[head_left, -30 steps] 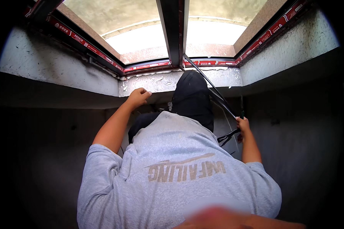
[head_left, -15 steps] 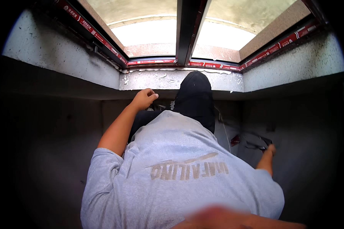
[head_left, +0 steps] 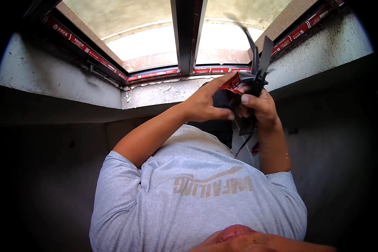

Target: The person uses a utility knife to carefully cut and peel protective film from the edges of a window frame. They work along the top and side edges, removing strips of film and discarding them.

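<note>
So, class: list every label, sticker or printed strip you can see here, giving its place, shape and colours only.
Red tape strips: along the dark window frame, long and narrow, red with pale print.
Red scrap: pinched between left hand and right hand, small, red and white.
Shirt print: across the grey shirt, tan lettering.
</note>
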`<move>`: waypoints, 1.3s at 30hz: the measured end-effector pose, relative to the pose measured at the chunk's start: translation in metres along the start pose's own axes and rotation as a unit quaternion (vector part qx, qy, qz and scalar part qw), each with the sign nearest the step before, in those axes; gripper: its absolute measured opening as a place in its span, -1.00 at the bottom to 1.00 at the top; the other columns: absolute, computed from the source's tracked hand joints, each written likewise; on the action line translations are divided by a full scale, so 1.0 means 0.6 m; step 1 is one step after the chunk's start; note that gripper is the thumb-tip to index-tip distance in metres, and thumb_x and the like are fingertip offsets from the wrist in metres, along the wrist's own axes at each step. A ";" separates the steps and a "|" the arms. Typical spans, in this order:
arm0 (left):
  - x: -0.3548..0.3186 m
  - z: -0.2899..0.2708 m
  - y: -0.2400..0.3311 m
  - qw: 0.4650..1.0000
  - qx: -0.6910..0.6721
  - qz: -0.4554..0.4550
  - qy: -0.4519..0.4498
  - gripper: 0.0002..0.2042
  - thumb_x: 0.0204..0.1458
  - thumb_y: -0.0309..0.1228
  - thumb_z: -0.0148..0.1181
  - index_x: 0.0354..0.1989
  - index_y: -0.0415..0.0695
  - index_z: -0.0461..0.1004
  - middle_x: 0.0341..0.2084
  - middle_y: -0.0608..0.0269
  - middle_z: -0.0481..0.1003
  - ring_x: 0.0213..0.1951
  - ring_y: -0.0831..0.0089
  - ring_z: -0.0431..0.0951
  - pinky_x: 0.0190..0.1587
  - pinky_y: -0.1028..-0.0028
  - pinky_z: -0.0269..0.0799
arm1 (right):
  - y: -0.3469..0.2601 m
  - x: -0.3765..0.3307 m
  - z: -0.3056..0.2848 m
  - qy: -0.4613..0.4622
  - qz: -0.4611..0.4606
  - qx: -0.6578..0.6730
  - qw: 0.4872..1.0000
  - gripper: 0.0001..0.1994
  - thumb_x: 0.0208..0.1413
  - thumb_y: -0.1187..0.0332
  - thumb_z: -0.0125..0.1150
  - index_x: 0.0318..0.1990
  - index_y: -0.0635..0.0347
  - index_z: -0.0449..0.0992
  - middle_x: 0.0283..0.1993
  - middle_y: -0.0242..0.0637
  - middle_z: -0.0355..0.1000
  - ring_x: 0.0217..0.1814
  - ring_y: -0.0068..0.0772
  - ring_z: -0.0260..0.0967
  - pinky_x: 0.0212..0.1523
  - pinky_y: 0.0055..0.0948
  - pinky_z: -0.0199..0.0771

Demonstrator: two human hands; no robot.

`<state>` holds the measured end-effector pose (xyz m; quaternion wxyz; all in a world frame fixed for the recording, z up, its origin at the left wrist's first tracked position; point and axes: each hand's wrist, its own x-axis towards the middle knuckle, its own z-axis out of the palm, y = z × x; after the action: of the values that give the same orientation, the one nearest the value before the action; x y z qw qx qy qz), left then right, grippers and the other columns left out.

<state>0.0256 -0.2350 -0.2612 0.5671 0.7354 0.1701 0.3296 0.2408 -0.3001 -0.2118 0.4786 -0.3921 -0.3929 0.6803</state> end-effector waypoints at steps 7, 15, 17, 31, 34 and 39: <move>-0.092 -0.048 -0.040 0.965 -0.172 -0.048 0.190 -0.75 0.27 -0.39 0.21 0.06 -0.19 0.48 -0.07 0.31 0.51 -0.02 0.49 0.53 0.07 0.39 0.50 | 0.032 0.081 0.081 0.010 0.030 -0.077 0.997 -0.74 0.16 0.26 0.38 -0.20 0.30 0.57 -0.46 -0.29 0.47 -0.55 -0.51 0.43 -0.45 -0.54 0.50; -0.172 -0.115 0.017 0.978 -0.174 -0.023 0.113 -0.51 0.11 -0.57 0.33 0.23 -0.22 0.35 0.03 0.17 0.49 0.08 0.42 0.52 0.12 0.40 0.52 | 0.051 0.122 0.142 -0.130 0.118 0.001 0.984 -0.72 0.23 0.22 0.32 -0.12 0.29 0.55 -0.45 -0.27 0.49 -0.52 -0.45 0.46 -0.45 -0.47 0.50; -0.203 -0.128 0.023 0.961 -0.111 -0.056 0.246 -0.68 0.20 -0.64 0.15 0.14 -0.22 0.42 -0.09 0.19 0.54 -0.07 0.50 0.54 0.00 0.42 0.53 | 0.049 0.119 0.174 -0.032 0.078 -0.078 0.993 -0.67 0.25 0.16 0.32 -0.08 0.29 0.57 -0.40 -0.28 0.51 -0.45 -0.47 0.49 -0.39 -0.49 0.51; -0.927 -0.306 0.073 0.475 0.461 -0.500 0.558 -0.32 -0.08 -0.23 0.43 0.24 -0.24 0.37 0.03 -0.16 0.51 0.02 0.00 0.56 0.11 0.17 0.44 | 0.175 0.129 -0.027 0.151 0.019 -0.238 0.959 -0.61 0.27 0.07 0.28 -0.17 0.32 0.58 -0.34 -0.30 0.52 -0.41 -0.50 0.50 -0.35 -0.52 0.52; -0.966 -0.294 0.075 0.378 0.442 -0.646 0.494 -0.01 -0.18 -0.11 0.53 0.45 -0.13 0.12 0.32 -0.34 0.23 0.20 -0.18 0.43 0.23 0.14 0.39 | 0.217 0.131 -0.033 0.136 0.048 -0.257 0.956 -0.58 0.27 0.04 0.29 -0.16 0.32 0.57 -0.35 -0.32 0.51 -0.41 -0.53 0.49 -0.36 -0.55 0.50; -0.897 -0.314 0.038 0.457 0.450 -0.626 0.442 -0.19 -0.07 -0.07 0.46 0.33 -0.25 0.31 0.22 -0.30 0.39 0.20 -0.05 0.48 0.22 0.17 0.41 | 0.273 0.132 -0.026 0.080 0.064 -0.301 0.948 -0.62 0.25 0.03 0.30 -0.22 0.24 0.59 -0.40 -0.42 0.47 -0.42 -0.59 0.44 -0.35 -0.56 0.49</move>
<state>-0.4948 -0.4419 -0.3702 0.0595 0.3394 0.9377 0.0444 0.1801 -0.2597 -0.3792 0.3239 -0.5949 -0.5140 0.5263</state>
